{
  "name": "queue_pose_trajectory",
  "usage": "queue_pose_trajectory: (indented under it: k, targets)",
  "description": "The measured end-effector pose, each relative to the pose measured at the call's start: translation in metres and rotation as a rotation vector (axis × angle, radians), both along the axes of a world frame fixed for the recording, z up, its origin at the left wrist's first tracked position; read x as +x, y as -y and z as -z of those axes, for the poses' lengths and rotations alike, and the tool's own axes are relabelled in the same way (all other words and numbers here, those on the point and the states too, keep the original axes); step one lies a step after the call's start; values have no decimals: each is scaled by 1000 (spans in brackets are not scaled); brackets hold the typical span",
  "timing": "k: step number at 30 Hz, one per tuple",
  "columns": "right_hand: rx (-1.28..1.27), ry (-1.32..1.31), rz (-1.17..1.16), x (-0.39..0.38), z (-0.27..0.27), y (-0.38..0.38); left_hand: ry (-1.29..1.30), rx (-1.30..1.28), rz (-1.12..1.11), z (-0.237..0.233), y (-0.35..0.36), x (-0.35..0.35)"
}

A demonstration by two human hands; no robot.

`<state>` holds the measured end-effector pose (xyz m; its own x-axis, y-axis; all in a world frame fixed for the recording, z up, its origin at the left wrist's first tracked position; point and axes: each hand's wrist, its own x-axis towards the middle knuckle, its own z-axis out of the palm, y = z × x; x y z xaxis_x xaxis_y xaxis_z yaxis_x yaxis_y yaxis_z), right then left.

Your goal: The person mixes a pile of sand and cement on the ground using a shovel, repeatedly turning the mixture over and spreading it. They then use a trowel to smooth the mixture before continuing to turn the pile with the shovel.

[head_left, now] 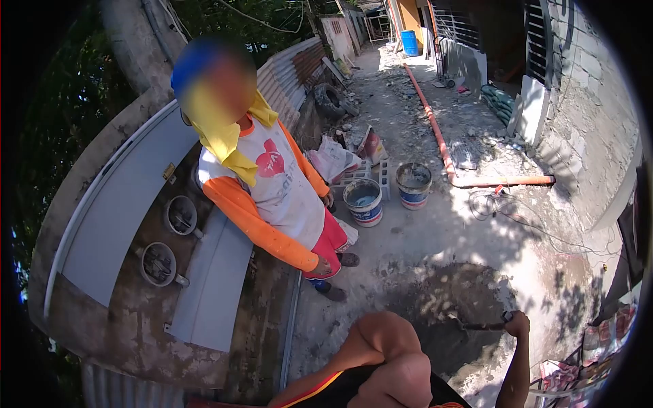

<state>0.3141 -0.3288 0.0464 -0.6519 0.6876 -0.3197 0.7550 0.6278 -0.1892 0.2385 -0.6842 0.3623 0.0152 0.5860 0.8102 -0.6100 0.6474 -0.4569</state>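
Note:
My right hand (517, 324) is closed around the dark handle of a tool (481, 326), likely a trowel, whose blade end rests on a dark pile of wet mortar (445, 309) on the concrete ground. At the bottom centre is my bent knee (381, 338), with black shorts that have an orange stripe. A rounded shape below the knee may be my left hand (403, 382); its fingers do not show. A person in a white and orange shirt (272, 190) stands just left of the pile, facing it, arms hanging.
Two paint buckets (362, 202) (413, 185) stand beyond the pile beside concrete blocks and sacks. An orange pipe (435, 129) runs up the alley, with a black cable (503, 211) coiled near its end. Grey panels (129, 197) and a corrugated fence line the left; a block wall (592, 115) stands right.

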Motion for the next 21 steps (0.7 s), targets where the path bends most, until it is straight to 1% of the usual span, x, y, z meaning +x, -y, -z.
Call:
queue_pose_trajectory:
  k: [1, 2, 4, 5, 6, 7, 8, 9, 10, 11, 12, 13, 14, 15, 16, 17, 18, 19, 20, 21]
  targets:
    - [-11, 5, -2, 0, -2, 1, 2, -2, -1, 1, -3, -8]
    - [-14, 13, -4, 0, 1, 0, -221, 105, -719, 7, -8, -22]
    - [70, -39, -9, 6, 14, 0, -688, 291, -2143, 23, -23, -52]
    - [37, -51, -3, 5, 2, 13, -955, 366, -2835, 28, -34, -62]
    - [3, -45, 19, 6, -15, 27, -1034, 257, -2681, 30, -54, -68]
    - [-32, -58, -4, 12, -22, 38, -1074, -53, -2654, 58, -83, -70]
    - [-6, -22, 17, 26, -6, 40, -1387, -429, -2479, 94, -102, -74]
    - [41, -72, 41, 45, 11, 47, -1479, -798, -2332, 128, -136, -73]
    - [53, -134, 12, 62, 17, 58, -1809, -1062, -1851, 177, -156, -78]
    - [26, -118, 38, 78, 17, 70, -2073, -1131, -1611, 253, -181, -89]
    - [-2, -113, 48, 90, 19, 84, -2266, -1264, -1403, 313, -189, -85]
    - [-46, -131, 65, 103, 20, 97, -2355, -1257, -1180, 386, -189, -78]
    - [-68, -162, 90, 117, 24, 106, -2491, -1348, -879, 428, -184, -63]
    - [-68, -158, 86, 135, 36, 114, -2291, -1399, -892, 508, -177, -43]
    - [-77, -210, 106, 142, 31, 122, -2373, -1514, -637, 557, -171, -22]
    - [-63, -174, 92, 158, 41, 129, -2297, -1571, -205, 560, -174, -3]
    - [-88, -116, 84, 170, 47, 137, -2152, -1558, 59, 625, -170, 13]
    - [-131, -139, 64, 182, 55, 145, -2147, -1638, 281, 637, -173, 33]
    - [-180, -134, 73, 191, 58, 155, -1979, -1781, 483, 661, -177, 54]
    - [-210, -153, 109, 199, 57, 164, -1720, -1805, 532, 663, -186, 69]
